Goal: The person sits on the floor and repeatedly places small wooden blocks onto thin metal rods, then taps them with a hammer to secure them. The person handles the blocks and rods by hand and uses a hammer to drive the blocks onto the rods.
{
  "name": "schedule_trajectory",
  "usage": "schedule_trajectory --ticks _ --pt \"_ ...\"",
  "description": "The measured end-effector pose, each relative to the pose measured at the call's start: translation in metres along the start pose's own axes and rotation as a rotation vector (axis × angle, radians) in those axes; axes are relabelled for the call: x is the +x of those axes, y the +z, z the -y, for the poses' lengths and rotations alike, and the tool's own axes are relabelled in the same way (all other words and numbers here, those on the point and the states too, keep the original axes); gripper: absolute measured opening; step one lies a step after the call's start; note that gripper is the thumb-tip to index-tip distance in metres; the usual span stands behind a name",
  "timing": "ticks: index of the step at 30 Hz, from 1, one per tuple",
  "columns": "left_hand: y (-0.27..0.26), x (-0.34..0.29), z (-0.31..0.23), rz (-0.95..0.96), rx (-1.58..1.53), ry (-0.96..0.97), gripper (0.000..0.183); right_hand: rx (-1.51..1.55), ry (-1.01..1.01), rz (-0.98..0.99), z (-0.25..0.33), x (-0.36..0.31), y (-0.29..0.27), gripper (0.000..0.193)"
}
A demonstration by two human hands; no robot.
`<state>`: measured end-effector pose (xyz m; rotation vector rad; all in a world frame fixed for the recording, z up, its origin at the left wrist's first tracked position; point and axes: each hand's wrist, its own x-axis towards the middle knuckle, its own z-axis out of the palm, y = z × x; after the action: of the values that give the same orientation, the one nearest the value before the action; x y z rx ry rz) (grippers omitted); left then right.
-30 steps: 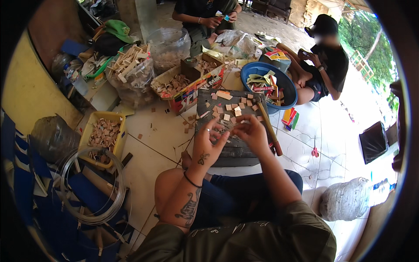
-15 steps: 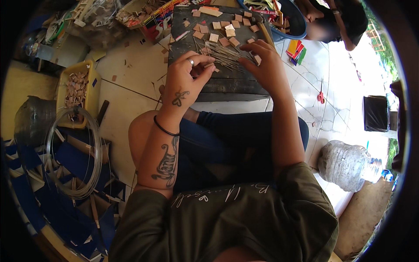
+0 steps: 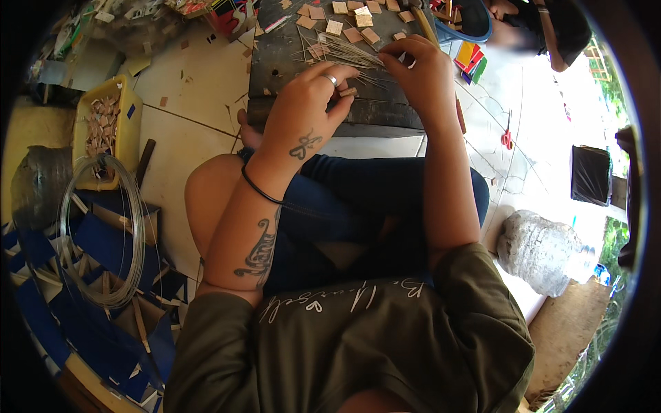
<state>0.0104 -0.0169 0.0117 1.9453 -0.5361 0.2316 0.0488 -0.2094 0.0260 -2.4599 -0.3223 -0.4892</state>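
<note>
My left hand (image 3: 308, 103) is closed, with a small wooden tile (image 3: 350, 91) pinched between thumb and fingers above the near part of a dark low table (image 3: 272, 86). Thumb and forefinger of my right hand (image 3: 425, 76) meet at the right end of a loose bundle of thin stiff wires (image 3: 348, 49), pinching at a wire there. The wires lie across the table, fanned out towards the left. Several square wooden tiles (image 3: 334, 27) are scattered behind and among them.
On the left stand a yellow basket of wooden pieces (image 3: 103, 127), a coil of clear wire (image 3: 65, 234) and blue boxes (image 3: 103, 241). To the right are red-handled scissors (image 3: 507, 140) and a large plastic bottle (image 3: 537, 251). Another person (image 3: 568, 31) sits beyond a blue tub (image 3: 468, 31).
My left hand has shifted right and slightly down in view, still holding the tile. My right hand's fingers have closed together at the wire ends. The whole view has tilted.
</note>
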Motion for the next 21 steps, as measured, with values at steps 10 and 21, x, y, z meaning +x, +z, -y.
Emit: schedule_trajectory --ticks 10,21 --pt "0.003 0.002 0.003 0.000 0.086 0.048 0.011 0.859 0.351 -0.027 0.021 -0.021 -0.013 0.017" --pt "0.005 0.001 0.009 0.002 0.068 0.102 0.016 0.545 0.161 -0.059 0.037 -0.043 -0.001 0.010"
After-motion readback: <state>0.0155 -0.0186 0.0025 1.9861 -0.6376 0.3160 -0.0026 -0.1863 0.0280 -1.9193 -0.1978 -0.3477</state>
